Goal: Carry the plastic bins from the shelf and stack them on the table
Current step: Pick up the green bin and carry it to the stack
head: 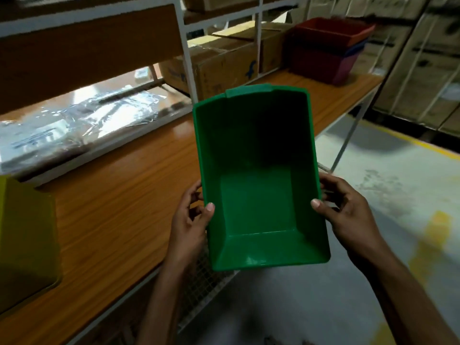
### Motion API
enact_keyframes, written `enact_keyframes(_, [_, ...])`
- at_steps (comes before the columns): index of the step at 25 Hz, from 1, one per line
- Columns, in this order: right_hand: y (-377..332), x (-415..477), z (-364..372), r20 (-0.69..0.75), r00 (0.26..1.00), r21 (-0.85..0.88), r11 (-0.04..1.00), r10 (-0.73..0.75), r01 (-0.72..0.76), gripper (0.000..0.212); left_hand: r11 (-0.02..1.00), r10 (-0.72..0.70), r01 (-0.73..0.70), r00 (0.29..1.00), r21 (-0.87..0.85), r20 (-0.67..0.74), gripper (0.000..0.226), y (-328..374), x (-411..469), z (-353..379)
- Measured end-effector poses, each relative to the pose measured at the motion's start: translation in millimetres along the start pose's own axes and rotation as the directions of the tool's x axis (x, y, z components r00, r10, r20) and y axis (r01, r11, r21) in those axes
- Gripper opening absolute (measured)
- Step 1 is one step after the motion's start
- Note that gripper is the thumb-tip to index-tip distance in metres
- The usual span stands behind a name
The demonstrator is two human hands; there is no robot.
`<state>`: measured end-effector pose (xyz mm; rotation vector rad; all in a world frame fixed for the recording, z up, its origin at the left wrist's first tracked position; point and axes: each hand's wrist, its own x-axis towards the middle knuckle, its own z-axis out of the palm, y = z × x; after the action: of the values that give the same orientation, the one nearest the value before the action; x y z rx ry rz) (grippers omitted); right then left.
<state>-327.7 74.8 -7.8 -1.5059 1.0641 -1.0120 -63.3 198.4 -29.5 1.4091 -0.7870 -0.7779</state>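
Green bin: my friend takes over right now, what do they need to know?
Left hand and right hand each grip a side rim of the green bin, held empty in the air at the edge of the table.
A stack of bins, red on top, stands at the table's far end; a yellow bin sits near left.
Left to do: stack the green bin.

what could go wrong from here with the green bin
The left hand and right hand pinch the green bin by its side rims near one end, so it may tilt or slip. The bin stack stands near the far end of the table; a rough placement might shove it toward the edge.
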Motion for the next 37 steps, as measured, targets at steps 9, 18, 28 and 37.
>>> enact_keyframes(9, [54,-5,-185,-0.156,0.987,-0.019,0.998,0.048,-0.052,0.059,0.997,-0.047,0.04,0.992,0.059,0.115,0.049,-29,-2,198])
enact_keyframes(18, [104,35,-339,-0.308,0.942,-0.146,0.972,0.132,-0.184,0.058,0.99,-0.115,0.09,0.958,0.107,0.262,0.055,-37,27,363])
enact_keyframes(28, [153,151,-444,-0.422,0.843,0.075,0.94,0.334,-0.334,0.052,0.97,-0.221,0.169,0.91,0.173,0.352,0.048,-37,142,534])
enact_keyframes(37, [179,279,-520,-0.394,0.714,0.345,0.813,0.579,-0.469,0.032,0.916,-0.385,0.285,0.82,0.283,0.423,0.026,-22,266,665])
